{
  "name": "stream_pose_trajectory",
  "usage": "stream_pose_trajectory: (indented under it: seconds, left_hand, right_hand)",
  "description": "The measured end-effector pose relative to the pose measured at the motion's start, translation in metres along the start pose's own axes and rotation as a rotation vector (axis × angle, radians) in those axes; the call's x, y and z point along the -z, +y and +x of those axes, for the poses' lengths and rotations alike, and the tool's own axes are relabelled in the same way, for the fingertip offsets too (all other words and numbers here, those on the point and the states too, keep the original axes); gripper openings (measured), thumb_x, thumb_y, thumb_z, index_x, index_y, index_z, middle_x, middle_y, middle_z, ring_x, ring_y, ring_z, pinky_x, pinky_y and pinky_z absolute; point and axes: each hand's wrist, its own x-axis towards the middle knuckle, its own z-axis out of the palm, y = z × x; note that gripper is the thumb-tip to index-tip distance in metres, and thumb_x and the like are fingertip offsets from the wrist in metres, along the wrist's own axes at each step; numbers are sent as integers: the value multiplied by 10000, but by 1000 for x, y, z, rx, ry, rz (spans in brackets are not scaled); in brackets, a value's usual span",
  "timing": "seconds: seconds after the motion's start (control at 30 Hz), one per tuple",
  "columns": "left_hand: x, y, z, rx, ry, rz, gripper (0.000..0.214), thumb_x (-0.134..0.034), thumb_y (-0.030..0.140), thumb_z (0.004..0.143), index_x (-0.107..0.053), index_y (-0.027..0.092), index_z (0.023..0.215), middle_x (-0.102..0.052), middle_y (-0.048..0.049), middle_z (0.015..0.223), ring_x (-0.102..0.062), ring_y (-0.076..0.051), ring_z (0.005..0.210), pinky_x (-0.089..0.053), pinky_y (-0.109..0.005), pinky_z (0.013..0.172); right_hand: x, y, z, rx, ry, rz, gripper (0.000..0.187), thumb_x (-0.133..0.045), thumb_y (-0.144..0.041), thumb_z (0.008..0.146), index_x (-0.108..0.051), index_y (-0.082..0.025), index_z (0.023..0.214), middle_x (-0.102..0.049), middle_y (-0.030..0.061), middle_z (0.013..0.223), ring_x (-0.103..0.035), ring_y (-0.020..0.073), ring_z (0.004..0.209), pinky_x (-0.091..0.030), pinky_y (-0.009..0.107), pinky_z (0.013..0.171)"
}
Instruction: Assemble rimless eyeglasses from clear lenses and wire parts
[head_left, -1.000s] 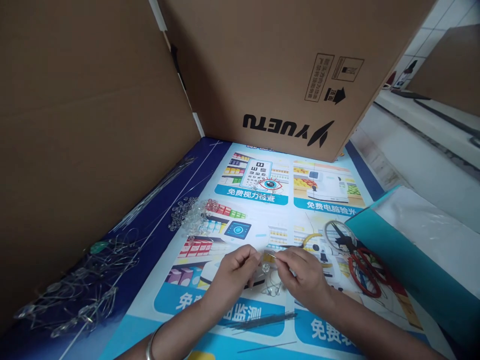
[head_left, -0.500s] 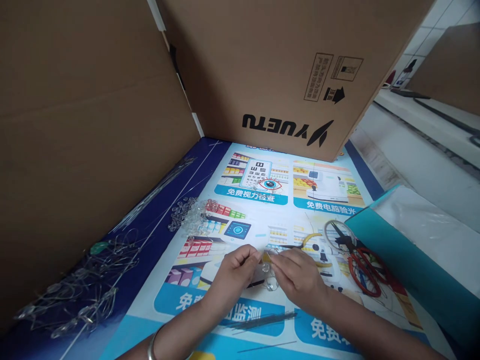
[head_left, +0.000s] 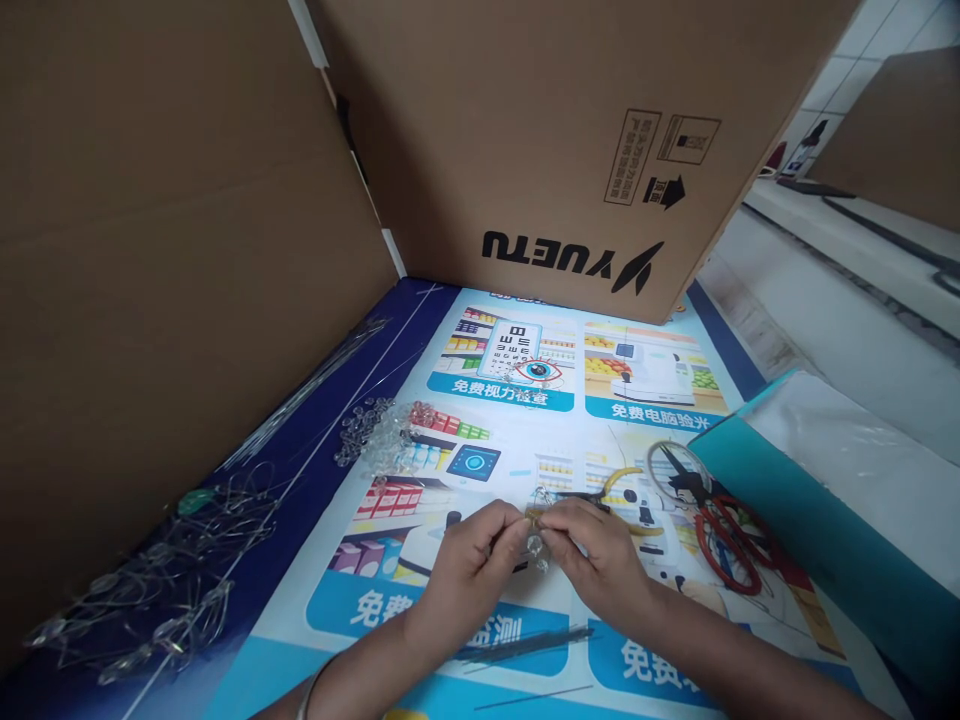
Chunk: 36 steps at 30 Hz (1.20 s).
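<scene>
My left hand (head_left: 474, 556) and my right hand (head_left: 604, 550) meet over the printed table cover, thumbs and forefingers pinched close together. Between the fingertips they grip a thin wire, mostly hidden by the fingers. Clear beads (head_left: 537, 552) hang from it just below the fingertips, and a small clear loop or bead (head_left: 541, 496) shows above. Behind my right hand lie yellow-handled pliers (head_left: 622, 492), partly covered by it. A bundle of thin dark wires (head_left: 529, 643) rests below the hands, with a single wire (head_left: 532, 698) nearer to me.
Loose clear beads (head_left: 379, 435) are heaped at mid-left. Tangled beaded wires (head_left: 157, 590) and straight wires (head_left: 304, 390) lie along the left cardboard wall. Red-handled scissors (head_left: 727, 550) sit right, beside a teal box (head_left: 817, 530). A printed cardboard panel (head_left: 570, 150) stands behind.
My fingertips have come closer together and my left hand has shifted slightly down. The beads now hang just under the fingers, and the loop shows above them.
</scene>
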Motion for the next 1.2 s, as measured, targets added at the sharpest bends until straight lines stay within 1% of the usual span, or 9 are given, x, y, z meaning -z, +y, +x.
stream_pose_trajectory:
  seconds: [0.13,0.27,0.53,0.67,0.77,0.9,1.0,1.1,1.2]
  left_hand:
    - [-1,0,-1,-70,18,75,190,-430,240,865,-531,175,718,-539,6,646,-478,-121,608,-368,-210,577]
    - [-1,-2,-3,-154,22,153,163,-443,198,861,-561,167,752,-577,-11,677,-508,-123,618,-372,-212,582]
    - [-1,-11,-4,-363,24,334,130,-447,155,860,-577,168,863,-606,-35,712,-540,-142,641,-375,-238,599]
    - [0,-8,-3,-394,18,353,134,-444,146,858,-574,180,867,-606,-31,697,-539,-145,635,-382,-244,601]
    - [2,-6,-2,-424,11,351,138,-438,143,861,-568,184,873,-601,-27,689,-533,-142,630,-383,-241,596]
    - [2,-8,-1,-442,10,354,125,-443,146,860,-561,186,846,-589,-23,674,-524,-142,624,-376,-239,587]
    - [3,-9,-1,-445,7,330,122,-449,135,856,-559,183,877,-586,-22,684,-519,-142,637,-375,-239,602]
    - [5,-8,0,-403,-41,261,151,-433,137,865,-562,188,923,-595,-26,727,-528,-143,674,-382,-239,630]
    - [9,-4,1,-303,-124,147,179,-406,157,879,-562,193,960,-598,-32,791,-542,-142,716,-396,-232,649]
  right_hand:
    - [0,-5,1,-107,-4,102,100,-483,-186,847,-577,-192,880,-592,18,759,-562,124,698,-461,236,631]
    - [0,-8,1,-176,-20,174,95,-492,-206,843,-585,-188,838,-589,8,722,-554,119,666,-449,222,605]
    - [0,-6,1,-192,6,230,104,-500,-227,843,-597,-190,832,-590,13,719,-560,124,665,-468,230,609]
    - [-1,0,1,-149,18,298,98,-522,-215,840,-613,-204,877,-618,20,777,-588,129,724,-492,244,649]
    - [0,4,1,-71,35,319,114,-540,-183,829,-628,-220,892,-641,23,807,-606,138,766,-507,269,687]
    - [4,7,0,56,46,236,194,-525,-142,829,-631,-230,965,-659,40,870,-619,151,830,-518,292,731]
    - [7,8,0,120,36,165,259,-522,-101,818,-619,-235,1017,-654,49,903,-615,150,841,-521,291,727]
    - [8,10,0,141,37,153,289,-520,-84,812,-611,-239,1039,-648,52,912,-614,147,832,-524,288,713]
    - [9,13,0,134,41,159,279,-525,-99,818,-610,-240,1043,-651,53,915,-618,150,851,-525,289,719]
